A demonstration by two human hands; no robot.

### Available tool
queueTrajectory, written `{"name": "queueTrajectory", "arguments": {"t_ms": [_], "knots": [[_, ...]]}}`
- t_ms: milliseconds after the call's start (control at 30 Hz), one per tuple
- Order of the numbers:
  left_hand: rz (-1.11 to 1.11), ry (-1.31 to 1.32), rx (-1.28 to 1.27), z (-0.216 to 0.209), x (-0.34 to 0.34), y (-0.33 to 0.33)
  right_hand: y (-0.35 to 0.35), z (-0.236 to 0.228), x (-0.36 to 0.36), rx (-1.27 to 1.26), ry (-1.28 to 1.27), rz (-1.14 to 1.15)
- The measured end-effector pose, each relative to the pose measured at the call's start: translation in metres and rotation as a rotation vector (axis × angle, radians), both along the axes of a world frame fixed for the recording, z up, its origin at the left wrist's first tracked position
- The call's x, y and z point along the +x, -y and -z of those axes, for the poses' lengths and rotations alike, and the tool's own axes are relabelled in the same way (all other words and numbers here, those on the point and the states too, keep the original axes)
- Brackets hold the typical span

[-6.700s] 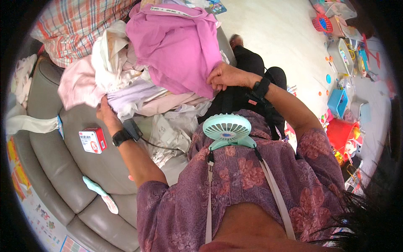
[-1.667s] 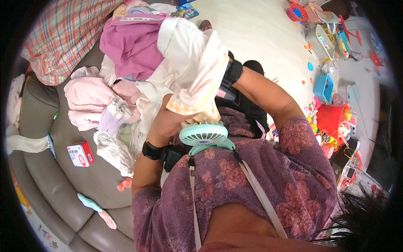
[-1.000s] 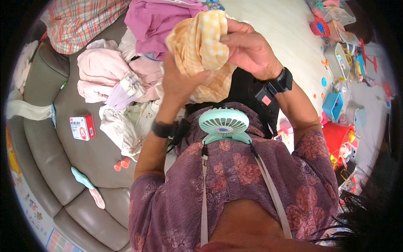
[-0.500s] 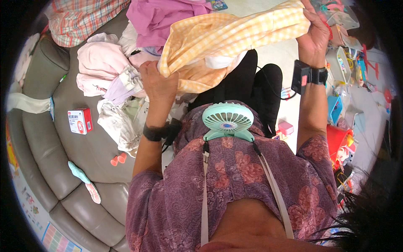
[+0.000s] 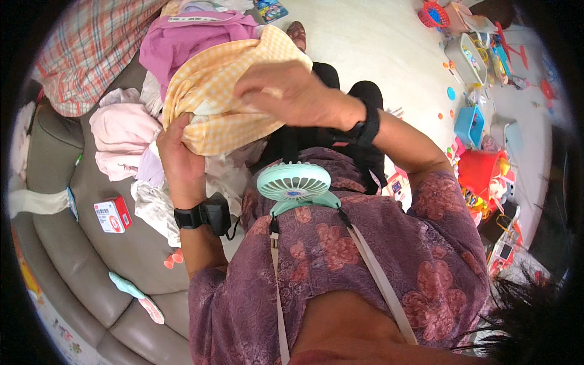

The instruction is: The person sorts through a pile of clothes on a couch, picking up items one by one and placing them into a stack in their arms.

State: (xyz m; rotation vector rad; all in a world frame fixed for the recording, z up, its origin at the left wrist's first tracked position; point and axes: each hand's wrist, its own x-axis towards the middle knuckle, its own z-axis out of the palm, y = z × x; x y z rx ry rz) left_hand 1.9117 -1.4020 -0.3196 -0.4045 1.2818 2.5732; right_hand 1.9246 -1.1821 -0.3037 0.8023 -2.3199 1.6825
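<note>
A yellow-and-white checked cloth garment (image 5: pixel 210 67) is spread bunched over my lap, with a white patch showing in its middle. My left hand (image 5: pixel 182 152) is closed on the garment's near left edge, thumb on top. Over the right part of the cloth is my right hand (image 5: pixel 286 91), slightly blurred, fingers stretched to the left and apart from any grip. Whether its fingertips touch the fabric is unclear. Beyond the garment lies a purple piece of clothing (image 5: pixel 182 45). A pale pink garment (image 5: pixel 121 137) and a crumpled white one (image 5: pixel 155 210) lie to the left.
A grey leather sofa (image 5: pixel 88 243) curves along the left, holding a white-and-red box (image 5: pixel 112 215). Plaid fabric (image 5: pixel 91 55) lies at the far left. Toys, a blue bin (image 5: pixel 469 126) and a red bucket (image 5: pixel 477 173) cover the right-hand floor. A mint neck fan (image 5: pixel 293 182) hangs at my chest.
The checked garment has come down and left from its stretched position. My right hand has let go of its right end and swung left over it; my left hand keeps its hold, farther left.
</note>
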Motion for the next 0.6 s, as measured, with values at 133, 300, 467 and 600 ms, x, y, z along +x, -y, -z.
{"name": "queueTrajectory", "arguments": {"t_ms": [133,300,467,600], "knots": [[0.004,-0.191,-0.284,-0.015,0.012,-0.031,0.017,0.018,-0.004,0.116,0.239,-0.160],[0.399,-0.953,-0.775,-0.035,0.031,-0.068,0.007,0.035,-0.003,0.049,0.302,-0.072],[0.592,-0.403,-0.586,-0.009,0.032,-0.060,-0.015,0.038,-0.014,-0.118,0.355,-0.054],[0.193,-0.316,-0.162,0.019,0.009,-0.053,-0.015,0.042,-0.020,-0.136,0.390,-0.102]]}}
